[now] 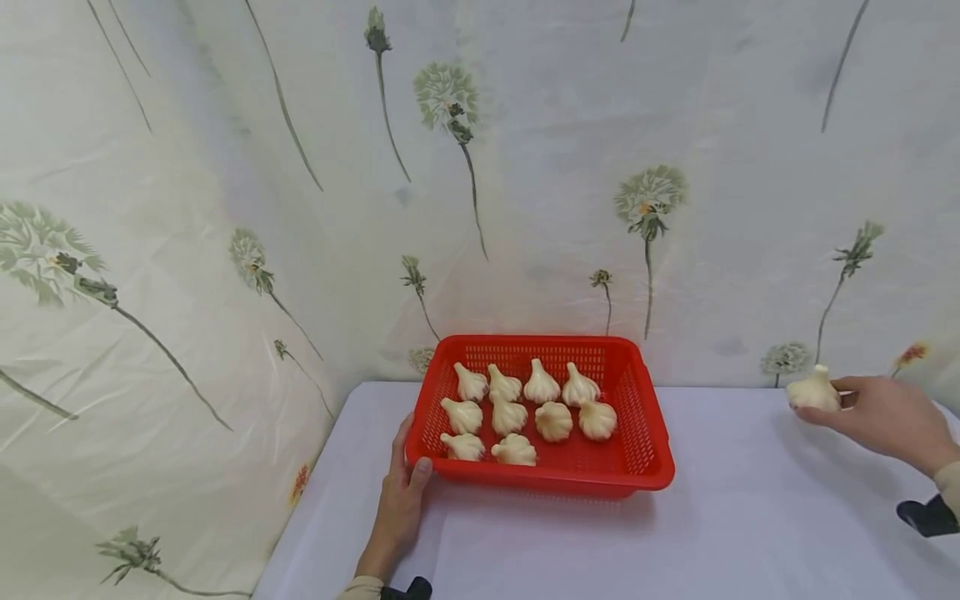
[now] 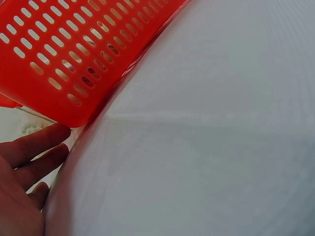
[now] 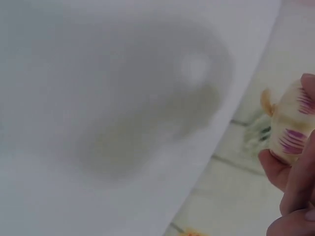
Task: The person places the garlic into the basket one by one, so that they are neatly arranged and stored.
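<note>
A red plastic basket (image 1: 540, 482) with slotted walls stands on the table, holding several white garlic bulbs (image 1: 542, 383) in loose rows. At its front left corner is my left hand (image 1: 397, 508), thumb at the rim and fingers along the outer left side. In the left wrist view, the fingers (image 2: 37, 147) reach the basket's lower corner (image 2: 74, 115). Far to the right, my right hand (image 1: 896, 421) holds one garlic bulb (image 1: 813, 392) above the table between thumb and fingers. Purple streaks show on that bulb (image 3: 293, 120) in the right wrist view.
A white cloth covers the table (image 1: 735, 500). Behind it and along the left hangs a pale curtain (image 1: 540, 208) printed with dandelions. A black wrist strap (image 1: 928, 515) shows at the right sleeve, and another strap (image 1: 407, 589) at the left.
</note>
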`<state>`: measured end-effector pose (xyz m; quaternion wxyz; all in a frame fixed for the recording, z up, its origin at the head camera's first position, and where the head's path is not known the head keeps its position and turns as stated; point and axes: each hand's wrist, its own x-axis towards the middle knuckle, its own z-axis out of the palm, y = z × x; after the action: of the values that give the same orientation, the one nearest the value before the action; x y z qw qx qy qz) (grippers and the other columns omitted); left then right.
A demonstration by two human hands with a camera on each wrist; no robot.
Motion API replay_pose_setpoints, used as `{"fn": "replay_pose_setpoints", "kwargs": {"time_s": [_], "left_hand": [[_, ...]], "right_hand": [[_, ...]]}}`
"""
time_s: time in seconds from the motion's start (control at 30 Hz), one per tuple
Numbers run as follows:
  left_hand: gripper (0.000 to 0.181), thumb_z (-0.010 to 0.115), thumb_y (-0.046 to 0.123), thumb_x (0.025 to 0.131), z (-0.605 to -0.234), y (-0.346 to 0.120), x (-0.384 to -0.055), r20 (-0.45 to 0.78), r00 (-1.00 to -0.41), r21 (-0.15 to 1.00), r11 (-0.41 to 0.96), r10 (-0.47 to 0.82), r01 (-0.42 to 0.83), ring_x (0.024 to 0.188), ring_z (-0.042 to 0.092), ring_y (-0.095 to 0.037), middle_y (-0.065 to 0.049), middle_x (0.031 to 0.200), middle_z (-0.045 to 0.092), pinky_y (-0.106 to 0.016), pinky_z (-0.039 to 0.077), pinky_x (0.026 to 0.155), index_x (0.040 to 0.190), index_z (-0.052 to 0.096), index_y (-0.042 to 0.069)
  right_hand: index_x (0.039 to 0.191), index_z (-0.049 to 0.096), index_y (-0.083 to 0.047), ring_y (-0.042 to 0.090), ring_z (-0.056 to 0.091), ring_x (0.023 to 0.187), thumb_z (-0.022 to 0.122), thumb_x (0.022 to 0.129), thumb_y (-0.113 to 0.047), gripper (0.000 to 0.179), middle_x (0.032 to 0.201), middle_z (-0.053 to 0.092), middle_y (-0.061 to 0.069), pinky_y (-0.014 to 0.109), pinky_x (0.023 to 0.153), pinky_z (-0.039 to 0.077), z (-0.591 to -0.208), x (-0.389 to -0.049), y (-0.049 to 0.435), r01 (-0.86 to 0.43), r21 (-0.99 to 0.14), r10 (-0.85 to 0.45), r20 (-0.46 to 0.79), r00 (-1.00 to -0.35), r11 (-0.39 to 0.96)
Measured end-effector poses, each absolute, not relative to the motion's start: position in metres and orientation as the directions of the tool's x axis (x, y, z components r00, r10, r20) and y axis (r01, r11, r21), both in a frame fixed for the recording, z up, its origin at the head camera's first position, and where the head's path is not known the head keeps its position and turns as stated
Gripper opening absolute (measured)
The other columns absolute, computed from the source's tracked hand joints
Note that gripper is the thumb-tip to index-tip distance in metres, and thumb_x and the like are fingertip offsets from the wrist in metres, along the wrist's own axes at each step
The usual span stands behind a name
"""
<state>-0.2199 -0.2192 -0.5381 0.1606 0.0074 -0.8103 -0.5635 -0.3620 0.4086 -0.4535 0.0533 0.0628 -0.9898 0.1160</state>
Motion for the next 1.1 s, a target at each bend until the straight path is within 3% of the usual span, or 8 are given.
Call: {"fn": "replay_pose_setpoints", "kwargs": {"time_s": [0.2, 0.43, 0.57, 0.9, 1.1], "left_hand": [[0.065, 0.055, 0.032, 0.1, -0.523, -0.215, -0.214, 0.232, -0.954, 0.926, 0.344, -0.188, 0.157, 0.139, 0.043, -0.029, 0.001, 0.156, 0.039, -0.052, 0.048, 0.101, 0.155, 0.021, 0.043], [0.065, 0.053, 0.036, 0.1, -0.5, -0.21, -0.202, 0.256, -0.954, 0.912, 0.366, -0.154, 0.186, 0.138, 0.044, -0.031, -0.004, 0.156, 0.04, -0.052, 0.047, 0.103, 0.157, 0.021, 0.032], [0.065, 0.053, 0.032, 0.101, -0.499, -0.209, -0.2, 0.265, -0.952, 0.912, 0.359, -0.151, 0.197, 0.139, 0.044, -0.033, -0.006, 0.156, 0.04, -0.054, 0.044, 0.105, 0.157, 0.021, 0.031], [0.066, 0.053, 0.037, 0.1, -0.501, -0.212, -0.201, 0.244, -0.959, 0.911, 0.372, -0.146, 0.175, 0.139, 0.043, -0.028, -0.002, 0.156, 0.038, -0.051, 0.047, 0.103, 0.157, 0.02, 0.035], [0.066, 0.053, 0.038, 0.1, -0.499, -0.211, -0.201, 0.245, -0.959, 0.912, 0.37, -0.144, 0.177, 0.14, 0.043, -0.028, -0.002, 0.157, 0.038, -0.051, 0.046, 0.104, 0.157, 0.02, 0.035]], "right_hand": [[0.116, 0.061, 0.019, 0.039, 0.065, 0.077, 0.073, 0.075, -0.066, 0.095, 0.083, 0.072, 0.022, 0.032, 0.05, 0.044, -0.429, -0.356, 0.366, -0.184, -0.335, -0.128, 0.182, -0.975, 0.924], [0.129, 0.056, 0.014, 0.028, 0.065, 0.08, 0.076, 0.077, -0.059, 0.091, 0.107, 0.068, 0.031, 0.03, 0.052, 0.05, -0.401, -0.348, 0.315, -0.255, -0.471, -0.19, 0.181, -0.965, 0.844], [0.132, 0.055, 0.01, 0.029, 0.068, 0.084, 0.077, 0.078, -0.057, 0.089, 0.118, 0.063, 0.033, 0.03, 0.054, 0.055, -0.391, -0.343, 0.288, -0.282, -0.526, -0.223, 0.174, -0.959, 0.802], [0.116, 0.07, -0.001, 0.017, 0.067, 0.071, 0.081, 0.074, -0.056, 0.071, 0.101, 0.074, 0.015, 0.033, 0.053, 0.055, -0.378, -0.34, 0.236, -0.364, -0.581, -0.337, 0.158, -0.928, 0.728], [0.111, 0.075, -0.01, 0.022, 0.067, 0.086, 0.085, 0.069, -0.055, 0.062, 0.102, 0.075, 0.005, 0.032, 0.057, 0.055, -0.375, -0.349, 0.206, -0.44, -0.584, -0.448, 0.141, -0.883, 0.682]]}}
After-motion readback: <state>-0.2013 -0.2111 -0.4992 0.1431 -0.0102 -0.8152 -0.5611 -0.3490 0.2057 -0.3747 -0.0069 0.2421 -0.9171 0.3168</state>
